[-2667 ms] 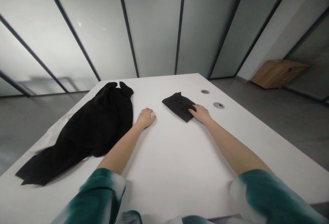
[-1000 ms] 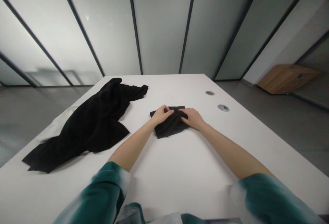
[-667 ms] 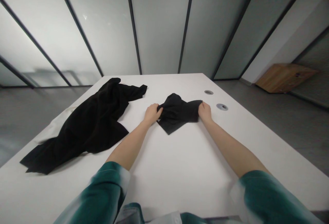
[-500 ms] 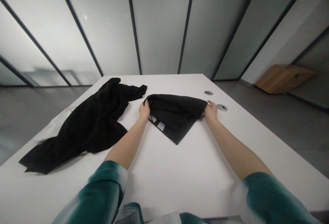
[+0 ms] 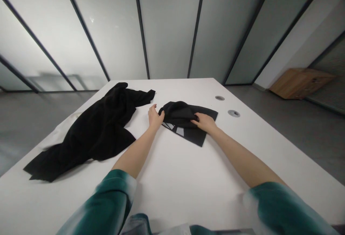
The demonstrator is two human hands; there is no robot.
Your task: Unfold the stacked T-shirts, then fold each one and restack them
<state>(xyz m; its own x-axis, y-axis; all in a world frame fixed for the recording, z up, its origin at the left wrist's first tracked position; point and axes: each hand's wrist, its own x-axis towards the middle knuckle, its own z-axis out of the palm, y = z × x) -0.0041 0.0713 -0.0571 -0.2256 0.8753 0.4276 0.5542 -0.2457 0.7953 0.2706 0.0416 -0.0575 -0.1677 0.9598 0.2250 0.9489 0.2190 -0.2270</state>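
A small black garment (image 5: 188, 121) with white labels showing lies partly unfolded on the white table (image 5: 188, 177), a little past the middle. My left hand (image 5: 155, 115) grips its left edge, fingers curled round the cloth. My right hand (image 5: 204, 121) rests on the garment's middle and pinches a fold of it. Both arms wear green and white sleeves.
A large black garment (image 5: 94, 130) sprawls over the table's left side, its near end close to the left edge. Two round cable grommets (image 5: 233, 113) sit in the tabletop at the right. A wooden cabinet (image 5: 299, 80) stands on the floor at far right. Glass partitions rise behind the table.
The small garment was drawn to the middle, lifted and spread wide between both hands. It now lies lower, and my right hand has moved inward onto its middle.
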